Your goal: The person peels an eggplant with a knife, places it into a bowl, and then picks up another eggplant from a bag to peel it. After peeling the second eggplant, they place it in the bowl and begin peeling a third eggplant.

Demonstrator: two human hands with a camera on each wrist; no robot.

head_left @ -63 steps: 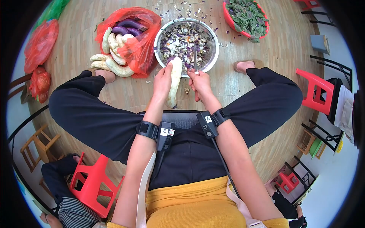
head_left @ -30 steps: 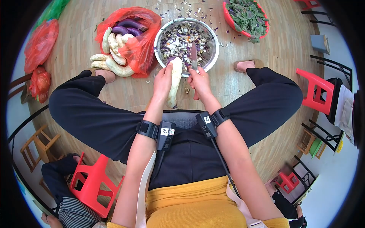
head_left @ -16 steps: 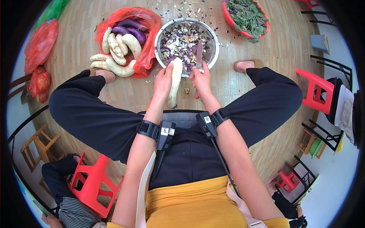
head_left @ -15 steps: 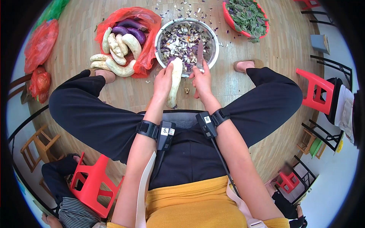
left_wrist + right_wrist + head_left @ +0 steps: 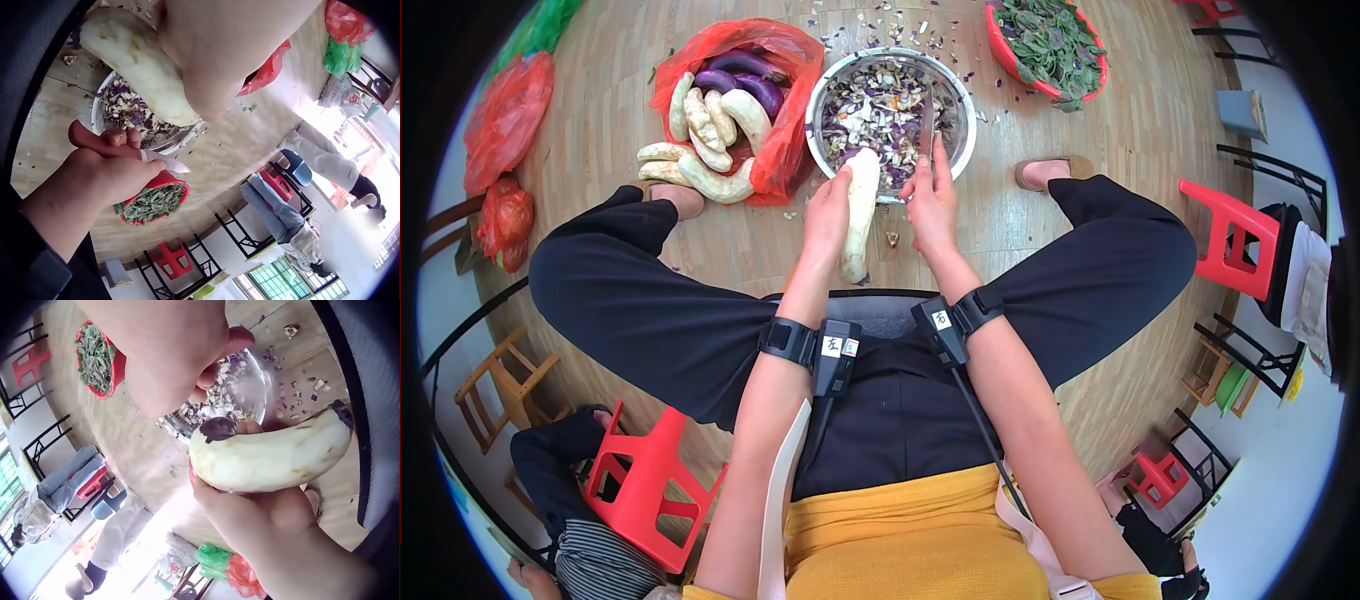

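My left hand grips a mostly peeled eggplant around its middle, upright in front of the steel bowl. A purple patch of skin remains at its far end in the right wrist view, with a dark stem end opposite. My right hand holds a knife by its red handle; in the head view its blade points away over the bowl, index finger stretched along it. Knife and eggplant are apart. Purple and white peelings lie in the bowl.
Left of the bowl, a red plastic bag holds purple eggplants and peeled ones; some peeled ones lie at its edge. A red basin of leafy greens stands far right. Scraps litter the floor. Red stools stand around.
The right hand's index finger has stretched forward and the knife blade has shifted right and turned. The eggplant has turned slightly in the left hand. The bag's edge has slipped back, uncovering more peeled eggplants.
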